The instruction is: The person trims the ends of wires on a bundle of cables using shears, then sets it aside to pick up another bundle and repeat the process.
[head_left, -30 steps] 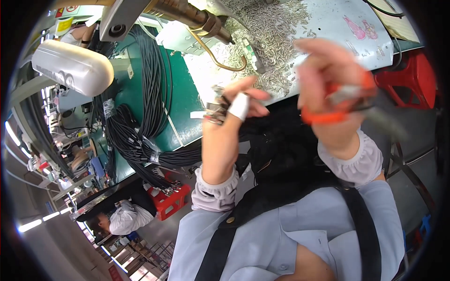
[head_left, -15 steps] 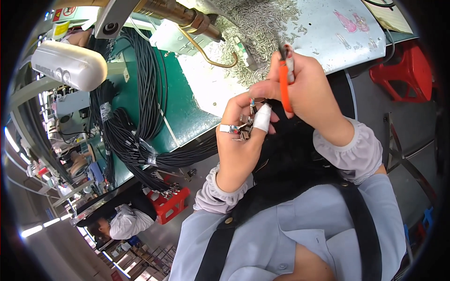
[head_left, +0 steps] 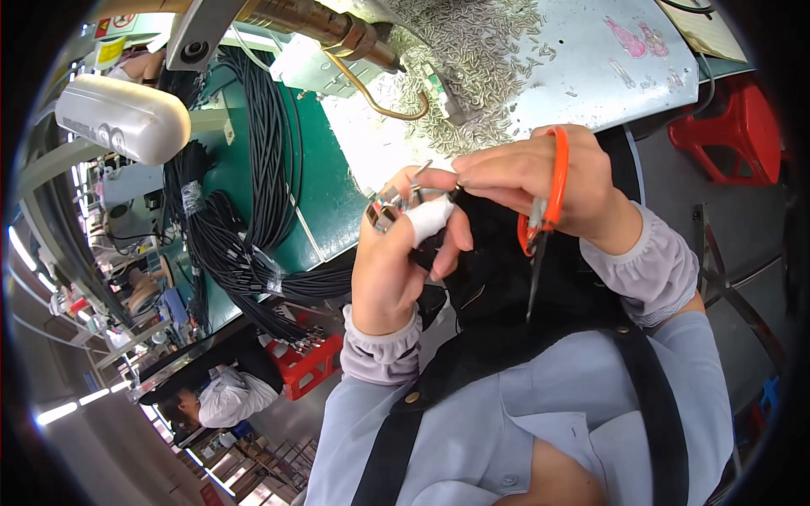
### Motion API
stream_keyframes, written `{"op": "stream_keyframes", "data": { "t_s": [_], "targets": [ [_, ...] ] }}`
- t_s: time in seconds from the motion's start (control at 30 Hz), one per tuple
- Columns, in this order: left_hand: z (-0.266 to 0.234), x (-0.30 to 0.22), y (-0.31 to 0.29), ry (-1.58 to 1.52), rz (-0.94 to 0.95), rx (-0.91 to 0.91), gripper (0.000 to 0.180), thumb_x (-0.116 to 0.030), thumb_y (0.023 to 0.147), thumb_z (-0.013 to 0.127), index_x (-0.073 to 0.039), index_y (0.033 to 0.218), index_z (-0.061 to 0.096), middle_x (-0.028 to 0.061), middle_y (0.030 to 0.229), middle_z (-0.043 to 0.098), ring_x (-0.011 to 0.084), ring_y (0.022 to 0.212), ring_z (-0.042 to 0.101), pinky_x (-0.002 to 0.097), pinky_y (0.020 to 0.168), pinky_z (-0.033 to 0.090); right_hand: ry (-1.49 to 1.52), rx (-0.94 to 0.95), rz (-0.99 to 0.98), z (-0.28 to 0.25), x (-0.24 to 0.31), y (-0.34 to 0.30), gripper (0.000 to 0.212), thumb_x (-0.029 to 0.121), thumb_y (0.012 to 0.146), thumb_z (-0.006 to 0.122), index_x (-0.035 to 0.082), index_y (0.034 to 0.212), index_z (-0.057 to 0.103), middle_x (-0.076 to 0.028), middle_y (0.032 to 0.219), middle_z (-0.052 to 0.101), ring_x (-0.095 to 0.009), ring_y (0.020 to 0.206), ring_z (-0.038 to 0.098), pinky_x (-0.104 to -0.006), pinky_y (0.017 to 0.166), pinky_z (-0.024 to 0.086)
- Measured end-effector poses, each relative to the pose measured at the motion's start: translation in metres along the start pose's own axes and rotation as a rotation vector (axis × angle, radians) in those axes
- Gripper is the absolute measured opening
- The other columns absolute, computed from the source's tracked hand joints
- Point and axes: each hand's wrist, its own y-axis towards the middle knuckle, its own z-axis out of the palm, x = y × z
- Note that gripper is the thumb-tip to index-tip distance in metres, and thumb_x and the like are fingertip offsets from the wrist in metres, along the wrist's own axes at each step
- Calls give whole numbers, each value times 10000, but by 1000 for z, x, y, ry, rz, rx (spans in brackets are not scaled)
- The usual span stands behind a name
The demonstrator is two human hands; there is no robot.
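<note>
My left hand [head_left: 390,266] is closed around several black cable ends with metal connectors [head_left: 384,215], which stick out between its fingers. White tape [head_left: 430,218] wraps its thumb. My right hand [head_left: 561,177] carries orange-handled scissors [head_left: 558,181] hooked in the palm, the thin dark blade pointing down toward my lap. Its fingertips meet the left fingertips at a short dark cable end [head_left: 456,192]; exactly what they pinch there is too small to make out. Both hands are above the black apron, at the bench's near edge.
Small metal pieces [head_left: 481,76] are heaped on the pale bench top [head_left: 591,84]. A machine nozzle [head_left: 371,46] and a bent brass tube [head_left: 371,97] overhang it. Bundled black cables [head_left: 253,152] drape over the green table [head_left: 316,211]. Red stools [head_left: 734,135] stand nearby; a co-worker [head_left: 228,396] sits at left.
My left hand has shifted left and turned. The right hand has rolled over, swinging the scissors from blade up to blade down, and its fingertips now meet the left ones.
</note>
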Motion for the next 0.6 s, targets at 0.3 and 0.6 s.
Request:
{"op": "stream_keyframes", "data": {
  "t_s": [0.3, 0.6],
  "targets": [
    [9, 8, -1, 155, 75, -208, 204, 9, 770, 526, 3, 967, 471, 12, 616, 451, 39, 406, 300, 178, 355, 205, 41, 59, 76, -3, 10, -2, 140, 21, 694, 662, 49, 804, 580, -81, 743, 643, -174, 533, 599, -210, 421, 384],
    [22, 25, -5, 433, 379, -345, 217, 33, 737, 614, -2, 936, 535, 9, 743, 535, 32, 611, 462, 160, 486, 353, 151, -62, 290, 15, 20, -13, 96, -1, 786, 559, 22, 870, 519, -124, 778, 592, -210, 657, 588, -256, 573, 466]
  ]
}}
